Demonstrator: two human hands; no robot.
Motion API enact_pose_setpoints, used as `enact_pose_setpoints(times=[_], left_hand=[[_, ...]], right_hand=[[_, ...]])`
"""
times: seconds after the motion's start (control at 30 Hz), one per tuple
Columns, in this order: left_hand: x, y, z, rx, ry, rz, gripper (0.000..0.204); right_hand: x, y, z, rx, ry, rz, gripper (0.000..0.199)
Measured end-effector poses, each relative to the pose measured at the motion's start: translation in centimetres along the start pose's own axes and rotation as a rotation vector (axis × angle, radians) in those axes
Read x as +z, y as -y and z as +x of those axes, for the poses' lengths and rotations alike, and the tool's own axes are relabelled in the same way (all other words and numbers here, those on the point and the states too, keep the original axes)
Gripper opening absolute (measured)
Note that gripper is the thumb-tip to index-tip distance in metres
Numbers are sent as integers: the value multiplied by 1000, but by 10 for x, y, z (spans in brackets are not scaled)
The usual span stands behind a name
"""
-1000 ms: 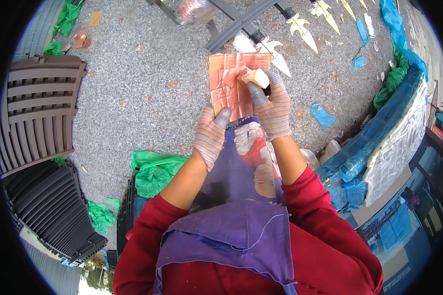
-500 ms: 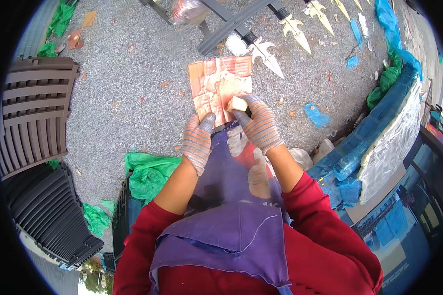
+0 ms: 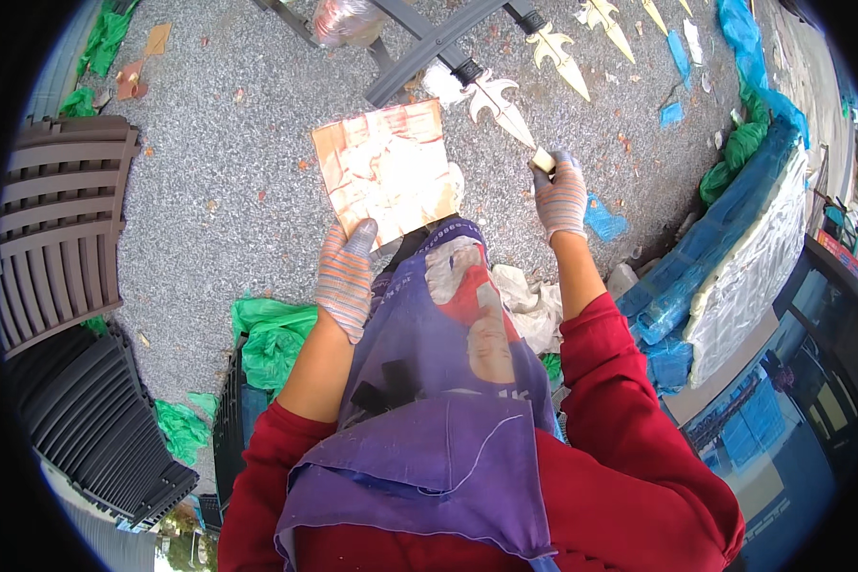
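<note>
My left hand (image 3: 347,276), in a grey and orange striped glove, is closed on the lower left corner of a square orange-brown sheet (image 3: 383,167) smeared with pale, glossy patches. Between the fingers of my gloved right hand (image 3: 561,197) sits a small pale yellow block that looks like sponge (image 3: 543,160). The block is at the tip of a cream spearhead finial (image 3: 498,107); whether they touch I cannot tell. That finial is on the end of a dark grey metal bar (image 3: 429,52).
Farther right, more cream spearhead finials (image 3: 560,63) point toward me above the gravelly ground (image 3: 219,210). Stacked brown and black slatted panels (image 3: 71,219) stand at the left. Blue-wrapped bundles (image 3: 696,248) line the right side, and green plastic (image 3: 275,343) lies near my left forearm.
My right hand has moved right, away from the sheet, carrying the yellow block to the finial's tip. My left hand and the sheet have shifted left, and the sheet has tilted.
</note>
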State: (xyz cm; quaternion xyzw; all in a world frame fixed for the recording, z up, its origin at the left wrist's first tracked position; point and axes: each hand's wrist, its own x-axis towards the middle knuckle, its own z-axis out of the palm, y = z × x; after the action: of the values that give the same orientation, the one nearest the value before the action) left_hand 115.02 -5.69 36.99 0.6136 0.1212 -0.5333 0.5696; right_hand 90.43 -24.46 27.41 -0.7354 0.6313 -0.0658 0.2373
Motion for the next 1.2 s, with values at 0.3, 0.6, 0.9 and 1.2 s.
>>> enact_pose_setpoints(times=[0.3,0.6,0.9,1.2], left_hand=[[-12,-2,11,-91,11,159,34],[-41,28,22,-19,4,10,28],[-30,5,8,-57,24,7,33],[-33,1,11,12,51,-28,34]], right_hand=[[-3,38,56,-125,48,47,30],[-27,47,57,-72,-19,218,33],[-6,-36,13,95,32,160,34],[1,42,31,-244,-40,41,28]])
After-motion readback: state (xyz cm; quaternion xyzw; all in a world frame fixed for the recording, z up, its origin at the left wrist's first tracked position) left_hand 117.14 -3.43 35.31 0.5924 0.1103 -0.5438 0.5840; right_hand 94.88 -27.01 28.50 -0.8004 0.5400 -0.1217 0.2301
